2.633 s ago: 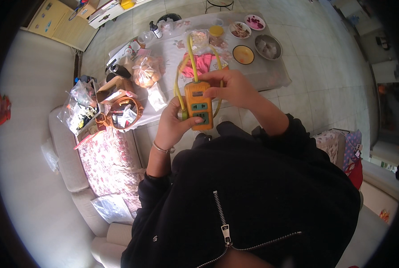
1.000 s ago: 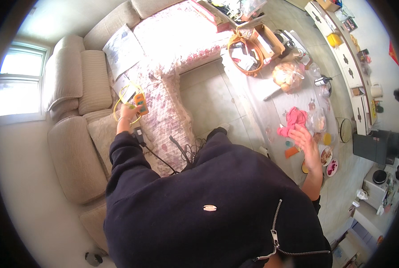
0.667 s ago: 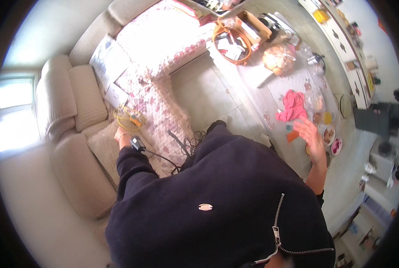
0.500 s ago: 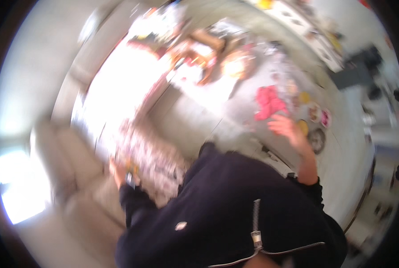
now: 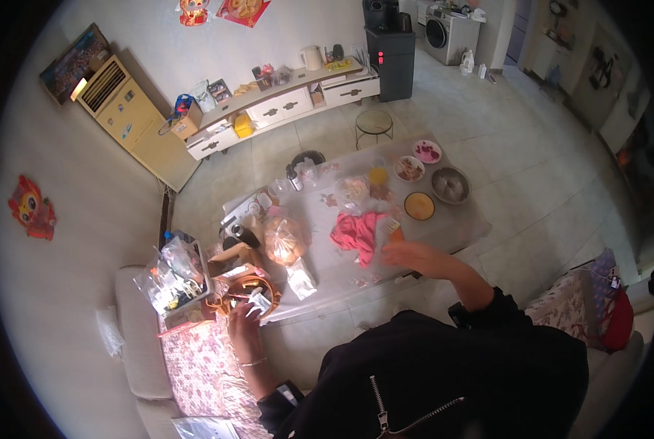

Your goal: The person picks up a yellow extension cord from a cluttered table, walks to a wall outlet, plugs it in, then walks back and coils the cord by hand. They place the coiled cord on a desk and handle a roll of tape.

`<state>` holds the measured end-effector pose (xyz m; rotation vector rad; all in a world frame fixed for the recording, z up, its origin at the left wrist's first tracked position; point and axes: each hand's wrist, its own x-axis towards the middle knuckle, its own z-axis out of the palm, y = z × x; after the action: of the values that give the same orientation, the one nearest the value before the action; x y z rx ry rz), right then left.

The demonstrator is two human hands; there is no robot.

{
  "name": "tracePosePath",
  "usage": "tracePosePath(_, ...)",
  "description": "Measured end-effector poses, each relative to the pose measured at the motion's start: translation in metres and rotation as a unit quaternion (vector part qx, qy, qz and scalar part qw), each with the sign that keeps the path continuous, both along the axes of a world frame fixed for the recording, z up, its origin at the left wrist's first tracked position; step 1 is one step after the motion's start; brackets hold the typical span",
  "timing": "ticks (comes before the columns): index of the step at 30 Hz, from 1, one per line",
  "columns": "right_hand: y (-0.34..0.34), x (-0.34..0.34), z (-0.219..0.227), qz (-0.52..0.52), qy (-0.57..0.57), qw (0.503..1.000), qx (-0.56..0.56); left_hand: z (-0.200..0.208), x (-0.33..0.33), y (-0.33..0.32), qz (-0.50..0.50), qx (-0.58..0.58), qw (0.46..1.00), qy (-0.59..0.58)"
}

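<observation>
My left hand is beside the brown wicker basket at the table's near left corner, fingers slightly apart. A white packet lies close to its fingertips; whether they touch it I cannot tell. Over the table's near edge my right hand stretches leftward, fingers extended, with nothing visible in it. Just beyond it is a small orange item, partly covered. To its left lies a crumpled pink cloth. A bowl of yellow contents stands farther back.
The low table also holds a metal bowl, small plates, a bagged bundle and a white tissue pack. A filled bin sits on the sofa at left. A round glass stool stands behind.
The blurred view has steadied and turned, bringing the far wall and cabinets into sight. My left hand has gone from beside the patterned sofa cover to the basket; my right remains near the pink cloth.
</observation>
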<state>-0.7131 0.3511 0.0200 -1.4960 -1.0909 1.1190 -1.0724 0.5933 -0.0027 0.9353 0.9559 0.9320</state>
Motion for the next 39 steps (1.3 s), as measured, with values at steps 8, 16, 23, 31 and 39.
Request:
tracePosePath(8,-0.041,0.019,0.015,-0.115,0.050,0.992,0.010,0.008,0.058,-0.003,-0.135,0.048,0.990,-0.009)
tracePosePath(16,-0.019,0.017,0.025,-0.105,0.067,0.992,0.034,0.027,0.042,-0.016,-0.104,0.040,0.994,0.001)
tracePosePath(23,-0.011,0.005,0.051,-0.214,-0.007,0.976,-0.030,0.025,0.032,-0.021,-0.138,0.047,0.989,-0.008)
tracePosePath(31,-0.092,0.017,0.044,-0.344,-0.016,0.939,-0.005,0.018,0.095,-0.043,-0.205,0.067,0.976,-0.031)
tracePosePath(39,-0.255,0.071,0.027,-0.530,0.019,0.848,0.002,0.015,0.217,-0.111,-0.284,0.090,0.954,0.014)
